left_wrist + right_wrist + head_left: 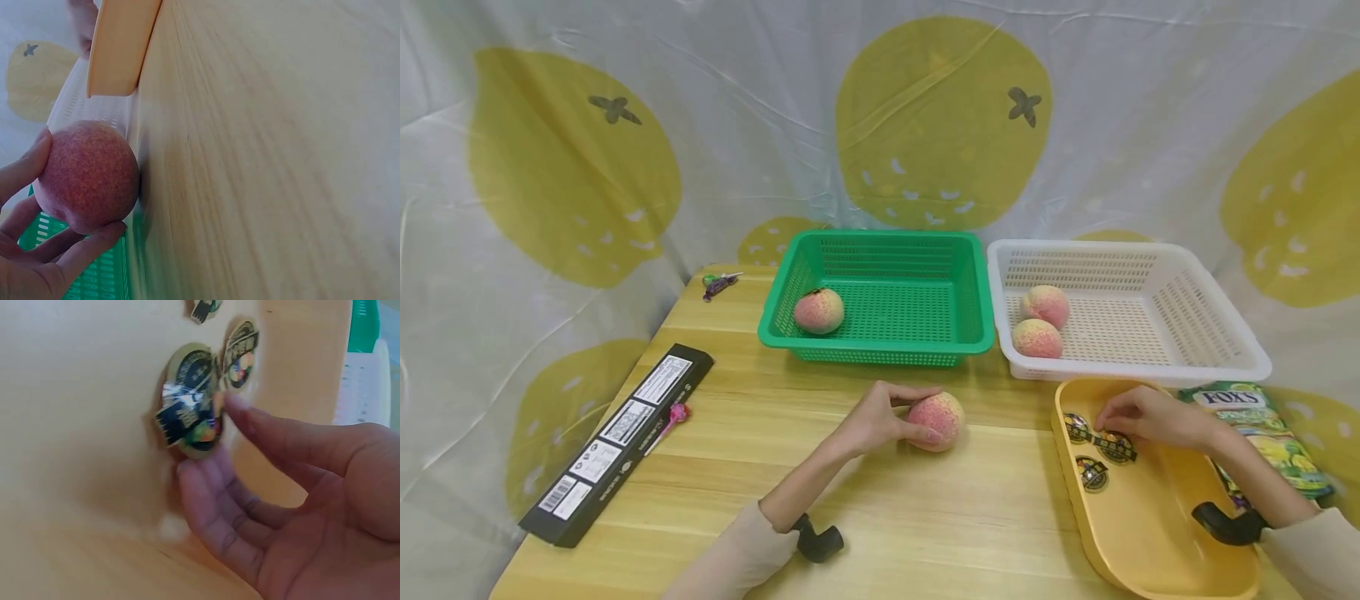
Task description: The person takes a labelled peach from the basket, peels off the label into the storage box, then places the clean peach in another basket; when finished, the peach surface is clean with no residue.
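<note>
The left hand (pixel 880 425) holds a peach (pixel 942 422) between thumb and fingers, low over the table (pixel 985 517); whether the fruit touches the wood is hard to tell. Straight beyond these fingers is a green plastic basket (pixel 880 344) with one peach inside, and beyond them to the right a white plastic basket (pixel 1142 372) holding two more, touching each other.

The right hand (pixel 1153 417) reaches into a yellow tray (pixel 1157 517), thumb and fingers pinching a round black-and-gold sticker (pixel 1115 447) by its edge. Two similar stickers lie in the tray near those fingertips, one just left, the other closer to the wearer. A Fox's candy bag (pixel 1273 433) lies to the right of the right fingers, outside the tray.
</note>
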### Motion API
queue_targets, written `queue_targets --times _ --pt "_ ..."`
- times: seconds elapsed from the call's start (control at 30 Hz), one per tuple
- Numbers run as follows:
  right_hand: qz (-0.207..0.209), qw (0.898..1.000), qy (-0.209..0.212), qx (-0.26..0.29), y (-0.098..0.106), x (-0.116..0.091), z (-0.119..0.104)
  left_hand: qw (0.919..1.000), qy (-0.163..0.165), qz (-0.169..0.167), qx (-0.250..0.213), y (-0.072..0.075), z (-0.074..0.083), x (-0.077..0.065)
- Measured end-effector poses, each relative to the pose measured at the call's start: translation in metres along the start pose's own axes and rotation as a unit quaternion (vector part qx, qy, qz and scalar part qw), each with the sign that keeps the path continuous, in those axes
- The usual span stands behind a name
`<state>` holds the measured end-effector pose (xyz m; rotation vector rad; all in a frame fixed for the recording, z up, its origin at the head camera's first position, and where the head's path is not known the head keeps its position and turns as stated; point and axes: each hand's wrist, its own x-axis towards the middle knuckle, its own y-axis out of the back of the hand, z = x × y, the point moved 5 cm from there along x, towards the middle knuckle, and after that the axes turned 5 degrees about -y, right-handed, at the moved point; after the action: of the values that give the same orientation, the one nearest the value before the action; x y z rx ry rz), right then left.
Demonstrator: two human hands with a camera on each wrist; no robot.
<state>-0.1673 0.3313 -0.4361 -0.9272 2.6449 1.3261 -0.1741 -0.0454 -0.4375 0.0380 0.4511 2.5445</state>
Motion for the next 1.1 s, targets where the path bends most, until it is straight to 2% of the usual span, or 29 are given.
queue_targets --times 0.1,0.17,0.3,0.4,0.47,0.5,0.6,0.67,0.7,0.8,0.9,0.97,1.1 --pt "0.028 0.999 -0.009 -0.043 0.006 -0.006 -0.006 1.0 0.001 -0.003 -0.003 0.0 0.001 0.0" --pt "0.038 0.998 -0.009 -0.045 0.015 -0.015 -0.01 1.0 0.001 -0.004 -0.003 0.0 0.001 0.0" --pt "0.004 1.0 -0.024 0.01 0.039 -0.037 -0.01 0.9999 -0.003 -0.01 -0.001 -0.001 0.002 0.001" --pt "0.011 0.999 -0.034 0.017 0.062 -0.051 -0.003 0.9998 -0.01 -0.016 0.003 -0.002 0.003 0.001" --pt "0.054 0.997 -0.053 0.003 0.078 -0.057 0.005 0.9996 -0.015 -0.023 0.007 -0.003 0.004 0.001" --pt "0.092 0.994 -0.062 -0.014 0.087 -0.058 0.01 0.9995 -0.018 -0.027 0.009 -0.004 0.004 0.001" --pt "0.187 0.978 -0.088 -0.037 0.109 -0.061 0.023 0.9989 -0.026 -0.038 0.013 -0.006 0.006 0.001" --pt "0.215 0.97 -0.101 -0.043 0.118 -0.061 0.035 0.9984 -0.031 -0.045 0.019 -0.007 0.007 0.003" --pt "0.218 0.97 -0.099 -0.042 0.121 -0.06 0.041 0.9982 -0.032 -0.047 0.02 -0.008 0.008 0.003" --pt "0.169 0.977 -0.132 -0.023 0.121 -0.057 0.065 0.9975 -0.035 -0.056 0.024 -0.01 0.01 0.004" --pt "0.11 0.98 -0.167 0.012 0.118 -0.056 0.089 0.9954 -0.044 -0.082 0.025 -0.01 0.016 0.004" --pt "0.091 0.979 -0.178 0.04 0.115 -0.055 0.101 0.9917 -0.064 -0.107 0.03 -0.01 0.026 0.006" --pt "0.084 0.979 -0.163 0.087 0.113 -0.053 0.116 0.9817 -0.124 -0.138 0.044 -0.01 0.058 0.019"
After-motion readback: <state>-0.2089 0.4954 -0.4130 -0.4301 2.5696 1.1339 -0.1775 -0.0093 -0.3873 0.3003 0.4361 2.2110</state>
